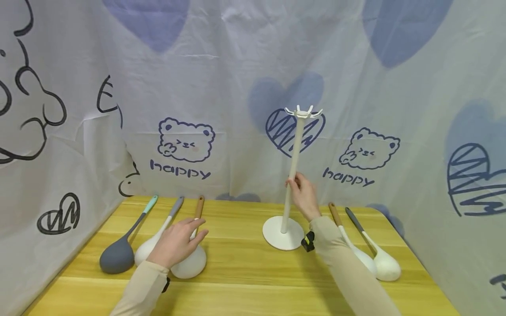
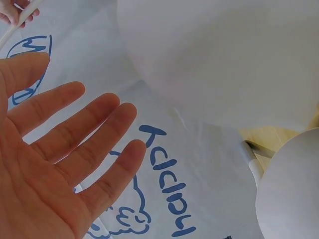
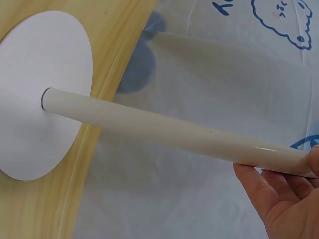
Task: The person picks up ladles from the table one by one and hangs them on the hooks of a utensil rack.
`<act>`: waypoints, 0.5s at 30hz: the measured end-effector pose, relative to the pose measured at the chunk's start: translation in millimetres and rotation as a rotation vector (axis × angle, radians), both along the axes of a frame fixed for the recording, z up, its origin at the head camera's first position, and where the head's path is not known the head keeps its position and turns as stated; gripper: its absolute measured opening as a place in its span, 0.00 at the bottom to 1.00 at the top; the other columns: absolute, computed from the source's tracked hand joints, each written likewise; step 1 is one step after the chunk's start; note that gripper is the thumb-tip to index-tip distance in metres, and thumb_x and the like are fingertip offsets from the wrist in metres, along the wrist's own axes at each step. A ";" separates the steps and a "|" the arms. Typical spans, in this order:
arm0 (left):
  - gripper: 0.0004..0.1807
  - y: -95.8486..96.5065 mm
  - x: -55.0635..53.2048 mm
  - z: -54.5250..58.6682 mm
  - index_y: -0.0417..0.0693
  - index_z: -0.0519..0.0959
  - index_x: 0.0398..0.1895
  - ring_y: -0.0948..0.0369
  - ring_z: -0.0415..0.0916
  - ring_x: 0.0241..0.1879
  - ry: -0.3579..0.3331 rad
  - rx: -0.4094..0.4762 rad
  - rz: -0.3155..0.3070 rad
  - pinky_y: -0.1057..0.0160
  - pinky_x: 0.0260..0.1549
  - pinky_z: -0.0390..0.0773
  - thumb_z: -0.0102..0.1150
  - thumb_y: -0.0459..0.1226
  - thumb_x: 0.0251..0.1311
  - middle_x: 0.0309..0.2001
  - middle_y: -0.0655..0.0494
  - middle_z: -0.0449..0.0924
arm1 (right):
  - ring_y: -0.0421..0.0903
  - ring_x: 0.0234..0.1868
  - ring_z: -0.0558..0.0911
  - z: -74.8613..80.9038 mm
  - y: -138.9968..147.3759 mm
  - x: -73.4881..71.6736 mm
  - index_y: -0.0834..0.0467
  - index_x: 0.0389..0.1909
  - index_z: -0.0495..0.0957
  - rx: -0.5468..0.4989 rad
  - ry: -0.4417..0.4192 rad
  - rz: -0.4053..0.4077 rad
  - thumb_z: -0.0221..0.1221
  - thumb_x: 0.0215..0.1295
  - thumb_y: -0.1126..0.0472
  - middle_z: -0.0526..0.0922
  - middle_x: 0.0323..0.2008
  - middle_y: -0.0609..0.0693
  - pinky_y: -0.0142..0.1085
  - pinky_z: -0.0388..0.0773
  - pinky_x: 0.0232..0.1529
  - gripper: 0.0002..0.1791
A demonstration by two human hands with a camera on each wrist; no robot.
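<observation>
A white stand with a round base (image 1: 270,232), a slim pole (image 1: 297,145) and a ring of hooks (image 1: 302,113) at its top is on the table. My right hand (image 1: 305,195) grips the middle of its pole, the fingers also seen around it in the right wrist view (image 3: 284,196). The left hand (image 1: 178,241), its fingers spread and holding nothing, hovers over a white ladle with a brown handle (image 1: 189,265), partly covering it. Next to that lie a white ladle with a grey handle (image 1: 145,250) and a dark grey ladle with a mint handle tip (image 1: 117,256).
At the right lie a white ladle with a brown handle (image 1: 335,214), partly behind my right forearm, and a white ladle with a dark grey handle (image 1: 387,267). Printed cloth (image 1: 237,109) hangs behind and beside the wooden table (image 1: 245,272).
</observation>
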State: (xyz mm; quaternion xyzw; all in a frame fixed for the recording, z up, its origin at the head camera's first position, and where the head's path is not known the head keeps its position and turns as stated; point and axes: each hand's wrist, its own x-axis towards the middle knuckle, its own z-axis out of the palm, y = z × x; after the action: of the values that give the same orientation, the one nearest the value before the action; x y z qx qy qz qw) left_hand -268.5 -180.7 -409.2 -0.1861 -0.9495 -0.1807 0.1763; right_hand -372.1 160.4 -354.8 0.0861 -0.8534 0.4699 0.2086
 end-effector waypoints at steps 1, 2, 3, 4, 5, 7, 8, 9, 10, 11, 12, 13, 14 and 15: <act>0.20 0.2 0.1 0.3 0.47 0.79 0.58 0.46 0.82 0.49 -0.003 0.000 0.001 0.45 0.48 0.81 0.58 0.47 0.68 0.52 0.44 0.83 | 0.55 0.46 0.81 0.0 -1.1 0.6 0.61 0.48 0.78 -0.001 -0.001 0.000 0.50 0.76 0.57 0.85 0.43 0.59 0.51 0.81 0.49 0.13; 0.20 0.1 -0.1 0.4 0.47 0.79 0.58 0.46 0.81 0.49 -0.004 0.000 0.001 0.45 0.48 0.81 0.58 0.46 0.68 0.52 0.44 0.83 | 0.55 0.45 0.81 0.3 -2.2 1.8 0.60 0.47 0.78 -0.004 -0.004 0.000 0.50 0.76 0.56 0.85 0.43 0.59 0.51 0.81 0.49 0.13; 0.20 0.1 -0.2 0.6 0.46 0.79 0.58 0.46 0.81 0.49 -0.006 0.000 0.001 0.45 0.48 0.81 0.58 0.46 0.68 0.52 0.44 0.83 | 0.55 0.46 0.81 0.0 -3.0 2.3 0.60 0.47 0.78 -0.004 -0.003 0.002 0.50 0.76 0.56 0.85 0.43 0.59 0.51 0.81 0.49 0.13; 0.20 0.0 -0.3 0.6 0.46 0.79 0.58 0.46 0.81 0.50 -0.007 0.000 0.001 0.45 0.48 0.81 0.58 0.46 0.68 0.52 0.43 0.83 | 0.55 0.46 0.82 0.3 -3.9 2.9 0.60 0.48 0.78 -0.008 -0.004 0.004 0.51 0.76 0.56 0.85 0.43 0.59 0.51 0.81 0.49 0.13; 0.20 0.0 -0.3 0.7 0.46 0.79 0.58 0.46 0.81 0.49 -0.008 -0.001 0.001 0.45 0.48 0.81 0.58 0.46 0.68 0.52 0.43 0.83 | 0.55 0.46 0.82 0.4 -4.7 3.4 0.60 0.48 0.78 -0.013 -0.007 0.006 0.50 0.76 0.56 0.85 0.43 0.58 0.50 0.81 0.49 0.13; 0.20 0.0 -0.3 0.7 0.46 0.79 0.58 0.46 0.81 0.49 -0.010 -0.002 0.000 0.45 0.48 0.81 0.58 0.46 0.68 0.52 0.43 0.83 | 0.55 0.47 0.82 0.4 -5.9 4.7 0.59 0.49 0.78 -0.016 -0.016 0.011 0.50 0.76 0.56 0.84 0.43 0.58 0.50 0.82 0.50 0.13; 0.20 0.0 -0.3 0.6 0.46 0.79 0.58 0.46 0.81 0.49 -0.012 -0.002 0.000 0.45 0.48 0.81 0.58 0.46 0.68 0.52 0.43 0.83 | 0.55 0.47 0.82 0.3 -6.5 5.3 0.59 0.49 0.78 -0.016 -0.017 0.012 0.50 0.76 0.56 0.84 0.43 0.58 0.50 0.82 0.50 0.13; 0.20 -0.1 -0.3 0.5 0.46 0.79 0.58 0.46 0.81 0.49 -0.012 -0.001 0.000 0.45 0.48 0.81 0.58 0.46 0.68 0.52 0.43 0.83 | 0.55 0.47 0.82 0.2 -7.1 5.8 0.59 0.50 0.77 -0.013 -0.019 0.012 0.50 0.76 0.55 0.84 0.43 0.57 0.50 0.82 0.50 0.13; 0.21 0.0 -0.1 0.6 0.46 0.79 0.58 0.46 0.81 0.49 -0.014 0.000 0.001 0.45 0.48 0.81 0.58 0.46 0.68 0.53 0.43 0.83 | 0.54 0.47 0.82 0.1 -7.6 6.4 0.58 0.49 0.77 -0.011 -0.020 0.012 0.50 0.76 0.55 0.84 0.43 0.57 0.50 0.82 0.50 0.13; 0.21 -0.2 0.1 0.6 0.46 0.79 0.58 0.46 0.81 0.50 -0.014 -0.001 0.000 0.45 0.48 0.81 0.58 0.46 0.68 0.53 0.43 0.83 | 0.54 0.47 0.82 0.0 -8.1 6.7 0.58 0.49 0.77 -0.006 -0.019 0.012 0.50 0.76 0.54 0.84 0.43 0.57 0.50 0.82 0.50 0.13; 0.21 -0.2 0.2 0.7 0.46 0.79 0.58 0.46 0.81 0.50 -0.016 0.001 -0.001 0.44 0.49 0.81 0.58 0.46 0.68 0.53 0.43 0.82 | 0.54 0.46 0.82 -0.3 -8.4 7.3 0.58 0.49 0.78 -0.002 -0.015 0.012 0.50 0.76 0.54 0.84 0.43 0.57 0.50 0.82 0.50 0.13; 0.21 -0.3 0.3 0.6 0.46 0.79 0.58 0.45 0.81 0.50 -0.016 0.000 -0.002 0.44 0.49 0.81 0.58 0.46 0.68 0.53 0.43 0.82 | 0.54 0.46 0.82 -0.6 -8.7 7.7 0.59 0.49 0.78 0.002 -0.010 0.012 0.50 0.76 0.54 0.84 0.42 0.57 0.50 0.82 0.49 0.14; 0.21 -0.4 0.3 0.6 0.46 0.79 0.58 0.45 0.81 0.50 -0.016 0.000 -0.002 0.44 0.49 0.81 0.58 0.46 0.68 0.53 0.43 0.82 | 0.54 0.46 0.82 -0.8 -9.1 8.3 0.58 0.48 0.78 0.004 -0.005 0.013 0.50 0.76 0.54 0.84 0.42 0.57 0.49 0.82 0.49 0.14; 0.21 -0.5 0.4 0.6 0.46 0.79 0.58 0.45 0.81 0.50 -0.018 -0.001 -0.001 0.44 0.49 0.81 0.58 0.46 0.68 0.54 0.42 0.82 | 0.54 0.45 0.82 -1.0 -9.6 8.7 0.59 0.48 0.78 0.011 0.001 0.016 0.50 0.76 0.54 0.84 0.42 0.56 0.49 0.82 0.49 0.14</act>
State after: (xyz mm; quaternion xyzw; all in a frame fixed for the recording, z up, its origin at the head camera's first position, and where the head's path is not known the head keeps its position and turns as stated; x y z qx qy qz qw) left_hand -268.2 -181.2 -408.6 -0.1853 -0.9510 -0.1823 0.1676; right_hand -363.4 150.9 -355.9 0.0941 -0.8551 0.4669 0.2048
